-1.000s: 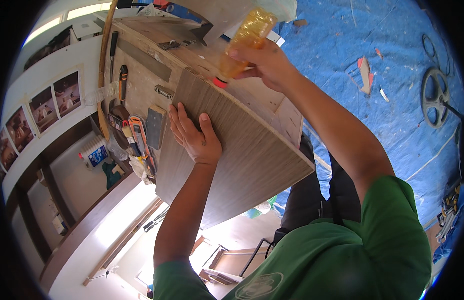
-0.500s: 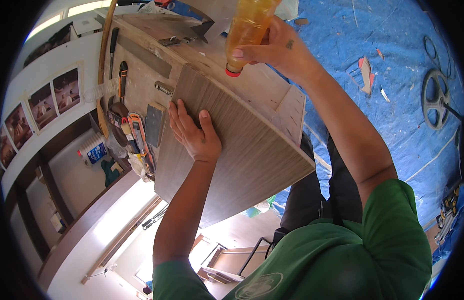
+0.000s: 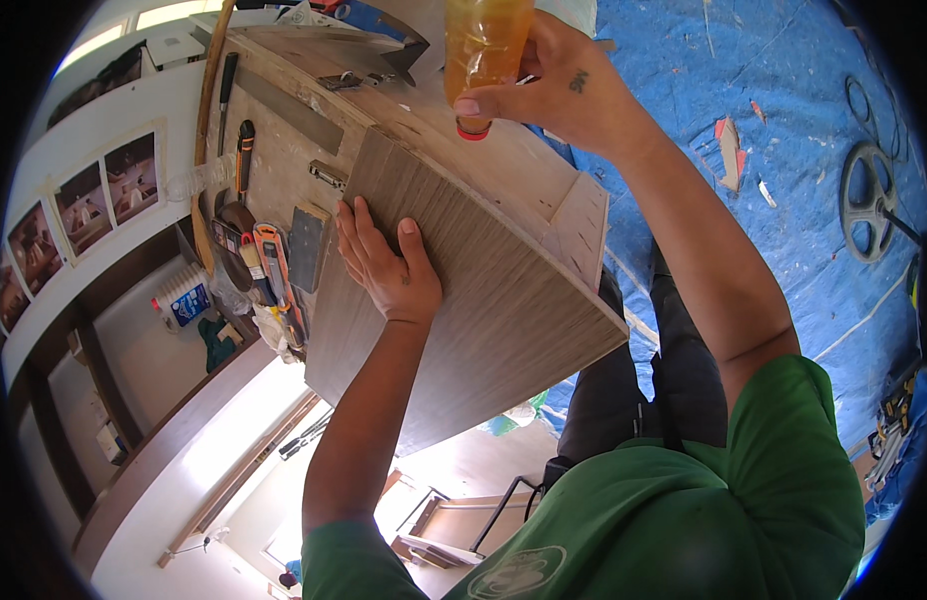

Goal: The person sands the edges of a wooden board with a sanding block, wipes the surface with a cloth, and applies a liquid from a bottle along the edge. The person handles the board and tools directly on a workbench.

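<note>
My left hand (image 3: 392,262) lies open, palm down, on a grey-brown wood-grain panel (image 3: 474,275), near its left edge. My right hand (image 3: 559,90) grips a clear plastic bottle (image 3: 487,45) of yellow-orange liquid by its narrowing end. The bottle is turned cap down over the far edge of the panel; its red cap (image 3: 473,132) shows below my thumb, and its upper end runs out of the picture. I cannot tell whether liquid is coming out. Beneath the panel's far side is a pale wooden board structure (image 3: 464,160).
Left of the panel, the worktop holds a metal hinge (image 3: 328,176), a dark sanding block (image 3: 309,247), a paintbrush (image 3: 254,262), an orange utility knife (image 3: 274,262) and a screwdriver (image 3: 245,157). A blue tarp (image 3: 704,60) covers the floor at right, with a grey wheel (image 3: 869,202) standing there.
My right hand and the bottle have shifted slightly, and the bottle now hangs more upright, its cap a little higher. My left hand has stayed on the panel.
</note>
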`<state>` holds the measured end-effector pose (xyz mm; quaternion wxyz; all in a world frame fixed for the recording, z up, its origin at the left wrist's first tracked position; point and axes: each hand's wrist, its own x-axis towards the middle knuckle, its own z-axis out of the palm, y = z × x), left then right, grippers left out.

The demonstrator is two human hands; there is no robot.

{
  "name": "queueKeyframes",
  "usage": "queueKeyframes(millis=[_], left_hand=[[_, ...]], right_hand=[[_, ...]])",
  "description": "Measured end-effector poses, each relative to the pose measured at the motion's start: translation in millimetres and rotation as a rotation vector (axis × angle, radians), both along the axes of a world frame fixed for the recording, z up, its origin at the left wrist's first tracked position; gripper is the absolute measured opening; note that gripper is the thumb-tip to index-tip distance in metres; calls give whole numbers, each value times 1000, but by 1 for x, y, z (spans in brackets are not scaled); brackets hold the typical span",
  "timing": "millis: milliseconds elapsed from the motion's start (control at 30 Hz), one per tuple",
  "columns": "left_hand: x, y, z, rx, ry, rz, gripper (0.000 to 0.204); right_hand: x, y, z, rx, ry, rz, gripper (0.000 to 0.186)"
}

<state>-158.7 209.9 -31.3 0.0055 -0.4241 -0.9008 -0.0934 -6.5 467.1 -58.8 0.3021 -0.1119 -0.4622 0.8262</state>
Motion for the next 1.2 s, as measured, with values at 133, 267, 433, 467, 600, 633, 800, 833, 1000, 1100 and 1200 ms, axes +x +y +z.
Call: queueKeyframes(millis=[133,267,433,467,600,633,800,833,1000,1100,1200], left_hand=[[0,0,0,0,-4,-1,70],[0,0,0,0,-4,-2,70],[0,0,0,-2,-5,1,71],[0,0,0,-2,-7,1,71],[0,1,1,-3,-12,5,71],[1,1,1,-5,-12,7,71],[-1,0,0,6,-8,-2,71],[-1,0,0,8,-8,-7,71],[-1,-1,-1,9,-8,-7,70],[-1,0,-1,11,-7,-6,70],[-1,-1,-1,12,0,-3,70]], right_hand=[[-7,-9,-5,-79,-136,-82,56],[-18,-20,-15,-424,-130,-54,56],[-28,-31,-34,-564,-98,-61,53],[-30,-33,-36,-581,-97,-64,52],[-33,-35,-41,-571,-112,-69,51],[-34,-36,-41,-570,-118,-72,50],[-36,-38,-42,-563,-128,-81,49],[-37,-38,-43,-564,-131,-81,49],[-39,-40,-46,-557,-141,-92,49],[-35,-43,-41,-506,-169,-107,53],[-21,-42,-32,-370,-208,-83,56]])
